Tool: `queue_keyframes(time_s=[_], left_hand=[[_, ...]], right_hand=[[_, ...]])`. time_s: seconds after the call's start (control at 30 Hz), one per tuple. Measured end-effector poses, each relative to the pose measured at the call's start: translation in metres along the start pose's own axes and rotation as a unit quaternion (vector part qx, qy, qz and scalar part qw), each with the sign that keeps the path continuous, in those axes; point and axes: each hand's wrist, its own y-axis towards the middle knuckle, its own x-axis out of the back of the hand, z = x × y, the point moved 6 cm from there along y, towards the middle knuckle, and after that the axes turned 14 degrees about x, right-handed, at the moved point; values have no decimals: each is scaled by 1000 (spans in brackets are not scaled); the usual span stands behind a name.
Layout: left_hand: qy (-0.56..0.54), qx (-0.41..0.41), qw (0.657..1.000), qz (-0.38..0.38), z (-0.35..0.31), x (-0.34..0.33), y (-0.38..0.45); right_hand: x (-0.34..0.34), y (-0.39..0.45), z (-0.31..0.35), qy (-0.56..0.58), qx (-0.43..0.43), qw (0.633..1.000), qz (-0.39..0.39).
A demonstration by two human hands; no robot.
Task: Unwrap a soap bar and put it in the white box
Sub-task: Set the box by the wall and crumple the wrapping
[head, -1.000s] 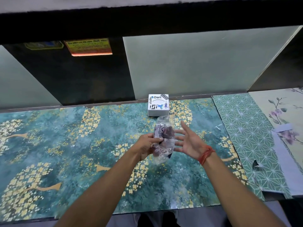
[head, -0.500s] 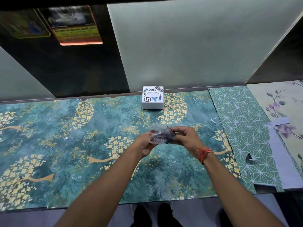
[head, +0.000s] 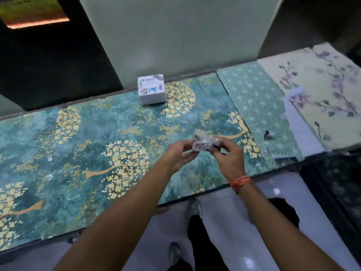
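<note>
Soap bar [head: 203, 144], dark and in crinkled clear plastic wrap [head: 199, 133], sits between my two hands above the desk [head: 78, 153], a little to the 3 o'clock side of centre. My left hand [head: 178, 156] closes on its 9 o'clock end, thumb on top and fingers curled beneath. My right hand [head: 229, 156] grips the 3 o'clock end the same way, fingers bent around the packet, so both hands are clamped on the same wrapped bar. Motion blur smears the packet, and I cannot tell whether the wrap is torn open anywhere.

White box [head: 152, 89] stands at 12 o'clock from the hands, well apart from them, at the far edge of the desk and close against the pale wall panel [head: 175, 36]. Its lid is on; the printed marks on top are blurred.

An orange thread band [head: 240, 181] circles my right wrist. The desk carries a teal covering with gold blossom clusters. At 3 o'clock lies a green sheet with a white star lattice [head: 259, 106], and beyond it, toward 2 o'clock, a cream sheet with purple flowers [head: 322, 85]. A pale strip of paper [head: 300, 122] lies across those two sheets. At 6 o'clock, beneath the desk edge, my light trousers [head: 224, 222] and a shoe [head: 174, 253] show against the floor.
</note>
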Motion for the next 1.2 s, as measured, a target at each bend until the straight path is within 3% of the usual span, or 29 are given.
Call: queue_keyframes(time_s=[0.17,0.4,0.63,0.83,1.07,1.2], left_hand=[[39,-166,985,-21,69,-32,-4],[258,-328,909,-3,171,-114,19],[395,-282,874,14,323,-186,151],[397,-205,895,14,437,-237,245],[473,-192,860,-1,508,-269,366],[506,-210,837,-5,527,-282,428]], right_hand=[[70,-73,-16,-15,-37,985,-170],[164,-166,-68,-70,-70,951,-292],[231,-286,-237,-137,-151,916,-345],[291,-349,-368,-171,-207,907,-323],[315,-366,-529,-165,-249,895,-330],[311,-361,-621,-279,-258,886,-263]])
